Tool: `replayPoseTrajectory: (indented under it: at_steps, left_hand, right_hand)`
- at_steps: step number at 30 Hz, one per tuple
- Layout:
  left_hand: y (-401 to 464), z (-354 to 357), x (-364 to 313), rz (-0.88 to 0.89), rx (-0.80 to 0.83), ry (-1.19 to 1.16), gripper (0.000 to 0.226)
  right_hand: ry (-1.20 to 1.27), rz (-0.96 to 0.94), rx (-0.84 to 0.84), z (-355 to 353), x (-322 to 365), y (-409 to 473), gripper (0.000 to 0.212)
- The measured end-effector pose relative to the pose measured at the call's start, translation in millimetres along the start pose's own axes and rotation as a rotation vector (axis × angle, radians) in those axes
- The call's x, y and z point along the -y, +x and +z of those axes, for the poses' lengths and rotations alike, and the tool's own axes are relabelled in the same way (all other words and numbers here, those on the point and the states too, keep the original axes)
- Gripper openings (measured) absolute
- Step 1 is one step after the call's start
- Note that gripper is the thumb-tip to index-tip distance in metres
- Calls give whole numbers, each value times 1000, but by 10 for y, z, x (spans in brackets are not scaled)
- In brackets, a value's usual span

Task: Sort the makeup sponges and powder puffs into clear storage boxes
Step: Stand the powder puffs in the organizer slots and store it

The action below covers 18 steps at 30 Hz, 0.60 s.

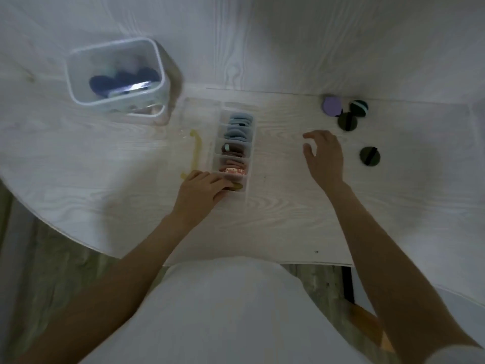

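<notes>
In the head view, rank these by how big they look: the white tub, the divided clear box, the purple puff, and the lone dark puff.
1. White tub
2. Divided clear box
3. Purple puff and lone dark puff: look alike, so I won't rank them.
</notes>
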<state>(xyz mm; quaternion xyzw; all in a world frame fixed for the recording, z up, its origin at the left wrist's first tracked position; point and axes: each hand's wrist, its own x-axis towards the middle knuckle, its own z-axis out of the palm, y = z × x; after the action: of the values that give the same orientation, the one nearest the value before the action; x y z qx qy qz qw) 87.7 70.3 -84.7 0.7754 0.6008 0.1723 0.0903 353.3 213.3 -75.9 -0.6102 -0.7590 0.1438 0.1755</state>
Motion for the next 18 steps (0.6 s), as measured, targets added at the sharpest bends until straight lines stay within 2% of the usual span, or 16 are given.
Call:
replayPoseTrajectory:
  at_steps: [10,14,18]
  left_hand:
    - [435,157,-354,-113,-40,-1,23]
    - [499,185,-390,-149,-49,-2,23]
    - [501,179,-431,-165,-61,-10,23]
  right_hand:
    - [-307,34,443,120,-751,1135,45]
    - [-293,-15,379,165,-788,1220,44]
    - [-217,-95,189,73,-649,1015,23]
